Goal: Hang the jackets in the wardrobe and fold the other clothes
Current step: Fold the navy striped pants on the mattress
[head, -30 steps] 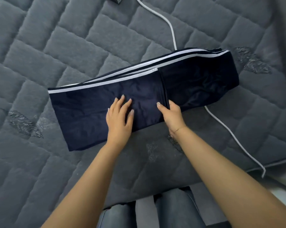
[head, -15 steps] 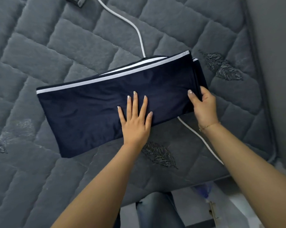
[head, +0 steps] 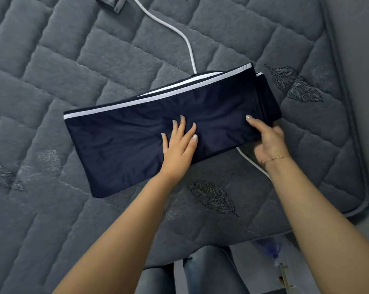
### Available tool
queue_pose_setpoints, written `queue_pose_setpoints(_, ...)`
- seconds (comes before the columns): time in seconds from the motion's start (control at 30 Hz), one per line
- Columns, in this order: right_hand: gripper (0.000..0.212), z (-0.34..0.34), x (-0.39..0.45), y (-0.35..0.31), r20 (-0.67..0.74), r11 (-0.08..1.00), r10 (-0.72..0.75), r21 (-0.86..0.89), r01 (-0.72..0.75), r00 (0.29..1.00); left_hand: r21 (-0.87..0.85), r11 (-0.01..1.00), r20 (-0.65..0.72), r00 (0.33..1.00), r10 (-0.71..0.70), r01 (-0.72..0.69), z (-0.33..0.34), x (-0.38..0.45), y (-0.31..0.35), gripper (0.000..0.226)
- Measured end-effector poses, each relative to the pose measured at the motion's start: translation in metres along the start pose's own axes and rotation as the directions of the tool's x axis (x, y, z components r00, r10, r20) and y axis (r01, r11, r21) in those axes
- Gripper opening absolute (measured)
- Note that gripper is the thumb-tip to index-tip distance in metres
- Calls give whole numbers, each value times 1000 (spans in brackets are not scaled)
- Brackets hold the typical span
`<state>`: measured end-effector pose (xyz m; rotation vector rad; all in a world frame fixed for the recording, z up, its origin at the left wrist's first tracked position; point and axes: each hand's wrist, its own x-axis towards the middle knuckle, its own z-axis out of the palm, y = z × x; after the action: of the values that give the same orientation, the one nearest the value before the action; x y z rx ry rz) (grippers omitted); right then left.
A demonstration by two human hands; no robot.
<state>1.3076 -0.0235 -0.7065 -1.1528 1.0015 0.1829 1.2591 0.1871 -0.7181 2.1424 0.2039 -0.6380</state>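
- Navy folded garment [head: 137, 141] with white stripe lies on grey quilted mattress [head: 52, 81], under both hands.
- Left hand [head: 178, 145] flat, fingers spread, pressing its middle.
- Right hand [head: 268, 141] grips its right end, thumb on top.
- White cable [head: 179, 32] runs beneath.

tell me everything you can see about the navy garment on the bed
The navy garment is dark, smooth, slightly shiny fabric with white stripes along its far edge. It lies folded into a long band on the grey quilted mattress, over a white cable. The left hand presses flat on it; the right hand grips its right end.
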Motion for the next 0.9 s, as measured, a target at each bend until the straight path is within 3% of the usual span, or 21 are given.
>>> queue_pose_setpoints(0.03, 44, 6, -6, -5, 3, 1000, -28, 4, 28, 1000, -205, 978, -6, 999, -43, 41, -12, -6, 3, 44)
queue_pose_setpoints(0.1, 32, 20, -26, -12, 29, 986, -161, -35, 162, 987, -542, 830, -34, 984, -178, 131, -39, -21, 6, 40)
queue_pose_setpoints(0.17, 30, 39, -60, -12, 124, 931, -320, -139, 336, 939, -690, 706, -60, 958, -279, 162, -66, -40, -2, 36)
queue_pose_setpoints(0.23, 33, 60, -98, -5, 246, 824, -453, -253, 508, 857, -792, 592, -64, 942, -328, 152, -94, -61, -20, 32)
queue_pose_setpoints(0.33, 33, 96, -149, 24, 466, 544, -612, -338, 768, 639, -887, 442, -47, 926, -374, 133, -132, -90, -53, 36)
queue_pose_setpoints(0.4, 35, 123, -177, 57, 587, 358, -612, -392, 848, 530, -928, 338, 5, 915, -404, 154, -152, -105, -76, 39)
queue_pose_setpoints(0.43, 38, 137, -190, 75, 637, 305, -577, -412, 859, 511, -940, 295, 35, 911, -412, 169, -161, -110, -87, 40)
queue_pose_setpoints(0.5, 47, 160, -207, 110, 750, 253, -381, -478, 841, 540, -953, 232, 85, 906, -414, 196, -174, -116, -106, 44)
queue_pose_setpoints(0.57, 62, 171, -213, 139, 823, 185, -53, -549, 815, 566, -949, 227, 110, 903, -415, 219, -180, -118, -120, 46)
queue_pose_setpoints(0.63, 68, 167, -211, 156, 818, 151, 130, -575, 804, 560, -932, 267, 106, 889, -445, 244, -178, -116, -126, 45)
queue_pose_setpoints(0.73, 59, 154, -204, 150, 812, 178, -45, -567, 804, 582, -840, 481, -28, 867, -498, 249, -167, -107, -126, 57)
queue_pose_setpoints(0.8, 53, 147, -194, 137, 784, 115, -203, -576, 809, 587, -749, 625, -158, 858, -488, 218, -159, -103, -125, 71)
queue_pose_setpoints(0.9, 52, 145, -169, 118, 769, -35, -321, -593, 805, 552, -751, 656, -288, 852, -436, 82, -155, -104, -124, 67)
